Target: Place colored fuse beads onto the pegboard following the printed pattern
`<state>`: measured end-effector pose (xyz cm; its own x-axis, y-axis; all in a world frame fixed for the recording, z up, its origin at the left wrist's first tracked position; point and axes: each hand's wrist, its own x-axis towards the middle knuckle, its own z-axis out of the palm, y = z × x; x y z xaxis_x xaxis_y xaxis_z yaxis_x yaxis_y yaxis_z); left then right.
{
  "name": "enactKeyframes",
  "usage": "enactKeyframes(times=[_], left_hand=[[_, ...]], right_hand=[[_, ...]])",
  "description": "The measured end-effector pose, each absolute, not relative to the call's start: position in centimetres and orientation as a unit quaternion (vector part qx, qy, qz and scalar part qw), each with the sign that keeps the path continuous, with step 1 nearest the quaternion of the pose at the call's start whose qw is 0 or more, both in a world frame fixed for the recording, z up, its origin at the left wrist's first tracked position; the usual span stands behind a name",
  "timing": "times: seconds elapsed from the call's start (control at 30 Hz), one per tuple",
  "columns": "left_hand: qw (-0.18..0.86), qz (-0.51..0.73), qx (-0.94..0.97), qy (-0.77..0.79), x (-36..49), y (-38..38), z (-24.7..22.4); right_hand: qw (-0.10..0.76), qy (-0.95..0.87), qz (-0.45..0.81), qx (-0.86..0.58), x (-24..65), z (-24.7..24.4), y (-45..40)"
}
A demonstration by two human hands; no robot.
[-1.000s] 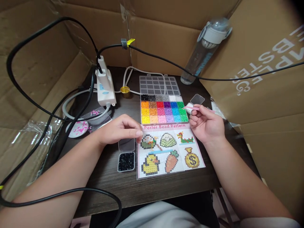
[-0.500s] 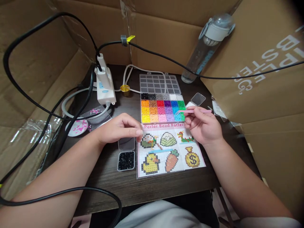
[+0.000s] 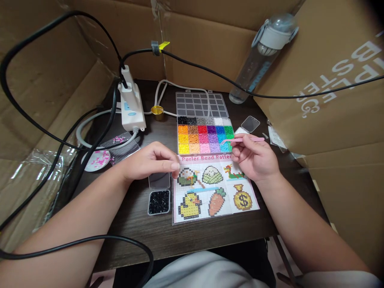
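My right hand (image 3: 253, 156) is closed on a pair of pink tweezers (image 3: 246, 140). Their bent tips point left and sit close together over the purple and blue beads of the bead box (image 3: 205, 136), whose clear lid (image 3: 202, 104) is folded back. At the upper left corner of the bead pattern sheet (image 3: 192, 188) rests my left hand (image 3: 156, 162), thumb and fingers curled together. Whatever those fingers may grip is hidden. The sheet shows a duck, a carrot, a money bag and other pictures under a clear pegboard. Black beads (image 3: 159, 202) fill a small box below my left hand.
A white power strip (image 3: 132, 108) with plugs and black cables (image 3: 114, 112) stands at left. Behind are a small gold cup (image 3: 157, 113) and a water bottle (image 3: 252, 68). A white dish (image 3: 96, 160) holds pink beads. Cardboard walls (image 3: 339, 120) enclose the table.
The tweezer tips have come together and shifted slightly left. My right hand moved a little left with them; my left hand stays in nearly the same place.
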<state>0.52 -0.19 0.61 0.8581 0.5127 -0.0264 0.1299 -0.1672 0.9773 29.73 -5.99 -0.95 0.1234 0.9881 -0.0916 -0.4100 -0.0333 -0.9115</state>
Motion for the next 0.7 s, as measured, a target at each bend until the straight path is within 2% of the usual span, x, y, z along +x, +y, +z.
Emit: enactKeyframes(times=[0.7], left_hand=[[0.608, 0.16, 0.747, 0.217, 0.59, -0.18, 0.62]], right_hand=[[0.604, -0.315, 0.585, -0.44, 29.96, -1.32, -5.73]])
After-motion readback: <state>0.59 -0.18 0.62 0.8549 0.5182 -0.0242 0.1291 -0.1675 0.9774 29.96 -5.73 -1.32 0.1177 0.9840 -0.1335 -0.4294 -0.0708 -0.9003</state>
